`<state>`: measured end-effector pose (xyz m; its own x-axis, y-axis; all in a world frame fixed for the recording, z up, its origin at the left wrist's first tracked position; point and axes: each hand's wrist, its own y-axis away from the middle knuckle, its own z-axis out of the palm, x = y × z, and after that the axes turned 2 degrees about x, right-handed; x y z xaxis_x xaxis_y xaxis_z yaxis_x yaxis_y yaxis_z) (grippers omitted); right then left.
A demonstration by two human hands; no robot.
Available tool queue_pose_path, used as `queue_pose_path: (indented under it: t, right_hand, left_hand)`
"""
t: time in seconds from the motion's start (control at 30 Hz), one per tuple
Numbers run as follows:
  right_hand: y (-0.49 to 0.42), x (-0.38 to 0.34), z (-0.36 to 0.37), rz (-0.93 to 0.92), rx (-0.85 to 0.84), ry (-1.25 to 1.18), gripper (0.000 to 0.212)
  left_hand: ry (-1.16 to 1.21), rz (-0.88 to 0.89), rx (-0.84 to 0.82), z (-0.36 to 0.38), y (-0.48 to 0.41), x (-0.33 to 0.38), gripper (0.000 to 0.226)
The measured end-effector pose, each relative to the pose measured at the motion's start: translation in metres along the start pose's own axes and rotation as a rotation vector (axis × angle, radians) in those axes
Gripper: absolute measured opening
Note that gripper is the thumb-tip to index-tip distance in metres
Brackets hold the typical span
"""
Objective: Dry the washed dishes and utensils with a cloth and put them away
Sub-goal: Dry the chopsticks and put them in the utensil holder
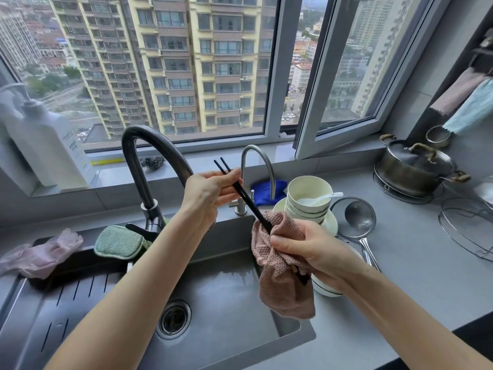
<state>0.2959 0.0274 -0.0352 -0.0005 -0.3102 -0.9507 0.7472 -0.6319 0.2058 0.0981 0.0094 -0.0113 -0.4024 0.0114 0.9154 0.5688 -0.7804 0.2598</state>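
My left hand (208, 193) grips a pair of black chopsticks (246, 198) near their upper end, above the sink. Their lower part runs into a pink cloth (280, 284) that my right hand (312, 249) holds bunched around them. The chopstick tips poke out below my right palm. To the right, on the counter, stands a stack of white bowls (308, 198) with a white spoon (326, 197) in the top one, on white plates (330, 225). A metal ladle (358, 217) lies in a strainer beside them. Another bowl (326, 291) is partly hidden under my right hand.
The steel sink (226, 303) lies below, with a dark tap (149, 166) and a small steel tap (260, 166) behind it. Green sponge (118, 241) and pink gloves (40, 255) sit at the left. A lidded pot (413, 166) and wire racks (464, 231) occupy the right counter.
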Motion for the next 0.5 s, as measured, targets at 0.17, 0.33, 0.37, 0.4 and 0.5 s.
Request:
queue_pose_path:
  t: [0.17, 0.33, 0.37, 0.4, 0.5]
  right_hand:
    - [-0.002, -0.009, 0.003, 0.035, -0.042, -0.110, 0.015]
    - [-0.002, -0.020, 0.006, 0.068, -0.112, -0.150, 0.022]
    - [-0.002, -0.020, 0.010, 0.039, -0.104, -0.090, 0.022]
    - [-0.004, -0.019, 0.014, 0.000, -0.081, -0.013, 0.018]
    - [-0.006, -0.020, 0.029, -0.107, -0.044, 0.182, 0.014]
  left_hand:
    - [-0.001, -0.088, -0.397, 0.013, 0.025, -0.007, 0.026]
    - [0.082, -0.062, -0.426, 0.000, 0.030, 0.013, 0.022]
    - [0.056, -0.042, -0.373, -0.001, 0.032, 0.015, 0.020]
    - [0.038, -0.025, -0.314, -0.002, 0.034, 0.016, 0.018]
    - [0.048, 0.016, -0.196, -0.014, 0.040, 0.028, 0.016]
